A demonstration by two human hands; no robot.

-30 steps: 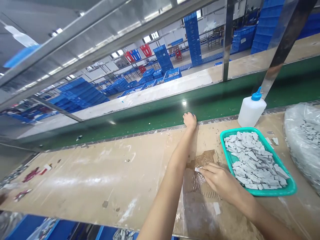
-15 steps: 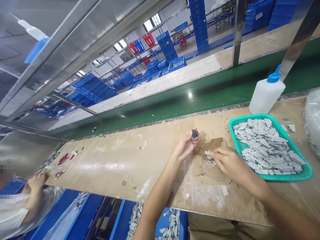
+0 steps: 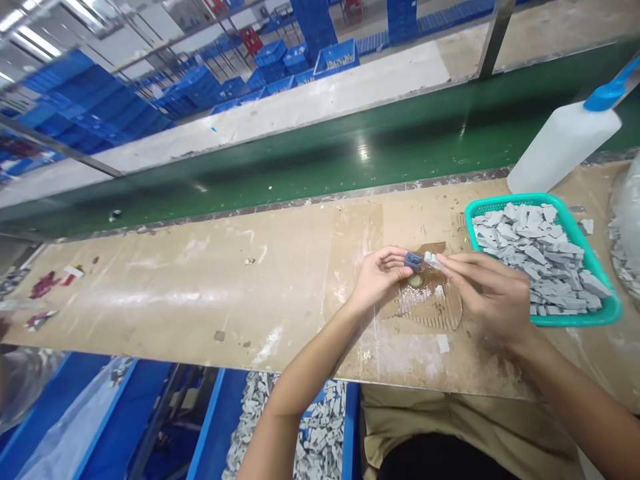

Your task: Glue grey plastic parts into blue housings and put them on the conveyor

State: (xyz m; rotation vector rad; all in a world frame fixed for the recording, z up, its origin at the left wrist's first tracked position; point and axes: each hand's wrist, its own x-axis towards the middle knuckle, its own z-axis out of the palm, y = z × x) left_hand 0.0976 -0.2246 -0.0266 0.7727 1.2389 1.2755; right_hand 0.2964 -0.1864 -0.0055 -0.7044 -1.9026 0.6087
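Over a cardboard scrap point(image 3: 430, 313) on the workbench point(image 3: 200, 313): bringing two small parts nearly together.
Clenching a blue part point(image 3: 413, 261) in the left hand point(image 3: 377, 280), pinching a pale grey piece point(image 3: 433, 261) in the right hand point(image 3: 487, 297); many grey pieces point(image 3: 535, 250) awaiting handling in a teal tray point(image 3: 575, 321) at right, open bench stretching left, green conveyor belt point(image 3: 350, 160) lying beyond the far edge.

A green belt point(image 3: 350, 150) just past the grip, a white bottle point(image 3: 563, 150) with a blue cap point(image 3: 607, 93) up to the right, red scraps point(image 3: 44, 285) far to the left, blue crates point(image 3: 100, 100) far beyond, gray bits point(image 3: 280, 427) in a blue bin point(image 3: 215, 427) below
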